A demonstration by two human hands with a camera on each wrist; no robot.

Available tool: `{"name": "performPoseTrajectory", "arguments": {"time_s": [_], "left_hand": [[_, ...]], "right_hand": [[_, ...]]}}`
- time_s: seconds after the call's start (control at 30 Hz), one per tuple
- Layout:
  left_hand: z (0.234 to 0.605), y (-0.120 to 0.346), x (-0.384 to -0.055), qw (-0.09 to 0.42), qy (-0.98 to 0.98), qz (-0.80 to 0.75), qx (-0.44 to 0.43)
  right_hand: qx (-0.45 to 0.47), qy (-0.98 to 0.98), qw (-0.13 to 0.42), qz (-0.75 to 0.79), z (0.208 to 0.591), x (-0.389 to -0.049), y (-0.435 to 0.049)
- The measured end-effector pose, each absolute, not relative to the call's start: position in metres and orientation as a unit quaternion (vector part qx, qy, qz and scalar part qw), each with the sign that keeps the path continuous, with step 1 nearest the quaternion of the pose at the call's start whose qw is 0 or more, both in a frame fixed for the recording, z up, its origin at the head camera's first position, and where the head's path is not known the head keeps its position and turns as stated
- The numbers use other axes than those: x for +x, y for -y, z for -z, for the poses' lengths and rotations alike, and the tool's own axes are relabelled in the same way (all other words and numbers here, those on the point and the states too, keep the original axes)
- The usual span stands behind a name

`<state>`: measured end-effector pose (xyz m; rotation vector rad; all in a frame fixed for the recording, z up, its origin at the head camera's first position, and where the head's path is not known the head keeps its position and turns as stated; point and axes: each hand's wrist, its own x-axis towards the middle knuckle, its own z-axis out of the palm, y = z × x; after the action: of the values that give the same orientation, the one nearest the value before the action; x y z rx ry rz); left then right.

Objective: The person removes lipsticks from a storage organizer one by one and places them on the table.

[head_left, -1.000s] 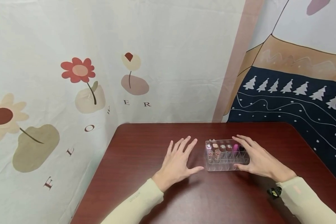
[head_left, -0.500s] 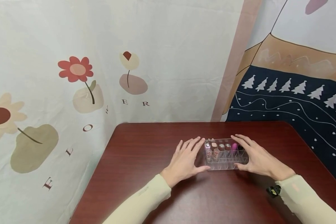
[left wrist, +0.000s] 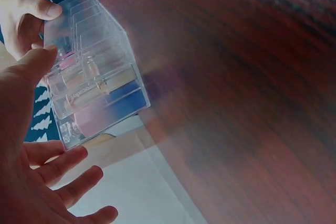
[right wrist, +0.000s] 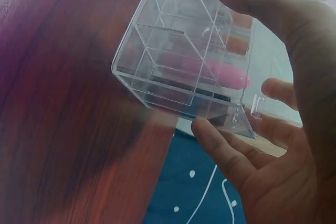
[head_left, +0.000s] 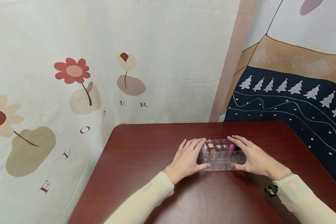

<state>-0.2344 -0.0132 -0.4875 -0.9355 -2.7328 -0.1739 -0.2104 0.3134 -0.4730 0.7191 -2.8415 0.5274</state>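
A clear plastic lipstick organizer (head_left: pixel 219 167) stands on the table, its stepped compartments facing front. Several small cosmetic tubes fill the rear rows, among them a magenta one (head_left: pixel 231 149), which looks pink (right wrist: pixel 231 74) in the right wrist view. My left hand (head_left: pixel 184 160) holds the organizer's left end, thumb at the front and index finger by the back corner; its other fingers spread past the box in the left wrist view. At the opposite end my right hand (head_left: pixel 260 160) grips with its thumb on the front and fingers reaching round the side and back.
The dark red wooden table (head_left: pixel 145 146) has rounded far corners. Behind it hangs a pale cloth (head_left: pixel 173 62) printed with flowers and letters. A navy cloth with white trees (head_left: pixel 268 102) hangs on the right. A dark band (head_left: pixel 271 190) sits at my right wrist.
My left hand has moved right and come onto the organizer's left end. The right hand has stayed at the right end. The head view has shifted slightly.
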Motion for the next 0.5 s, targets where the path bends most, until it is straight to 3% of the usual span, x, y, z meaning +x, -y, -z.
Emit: {"name": "performPoseTrajectory", "arguments": {"time_s": [0.5], "left_hand": [[0.482,0.056,-0.229,0.11,0.94,0.09,-0.309]], "right_hand": [[0.275,0.938,0.088,-0.189,0.478,-0.211,-0.279]]}}
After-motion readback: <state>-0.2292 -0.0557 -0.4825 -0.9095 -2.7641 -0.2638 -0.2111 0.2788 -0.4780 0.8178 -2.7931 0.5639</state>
